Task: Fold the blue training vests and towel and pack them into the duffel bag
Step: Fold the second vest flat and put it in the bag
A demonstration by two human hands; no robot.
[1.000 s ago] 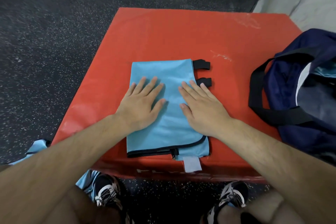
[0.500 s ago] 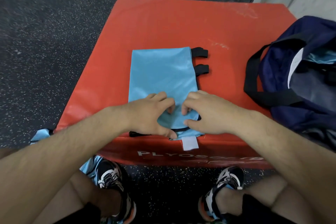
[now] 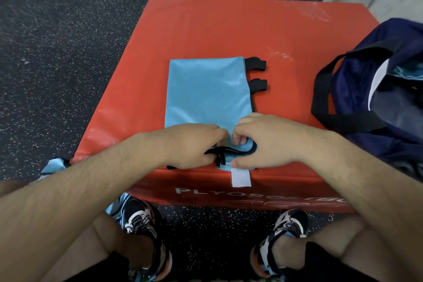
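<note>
A light blue training vest (image 3: 207, 91) lies folded into a long rectangle on the red plyo box (image 3: 229, 27), with two black straps sticking out on its right side and a white label hanging over the box's front edge. My left hand (image 3: 190, 144) and my right hand (image 3: 263, 139) both pinch the vest's near, black-trimmed edge, fingers curled around the fabric. The navy duffel bag (image 3: 375, 96) sits open at the right on the box, with light blue fabric showing inside it.
More light blue fabric (image 3: 53, 166) lies on the speckled black floor at the left, beside my left shoe (image 3: 142, 220). A grey wall runs along the far right behind the duffel. My right shoe (image 3: 286, 229) stands close to the box's front.
My hands were pressing flat on the folded vest; they slid back to its near edge and now curl around it, bunching the black trim up a little.
</note>
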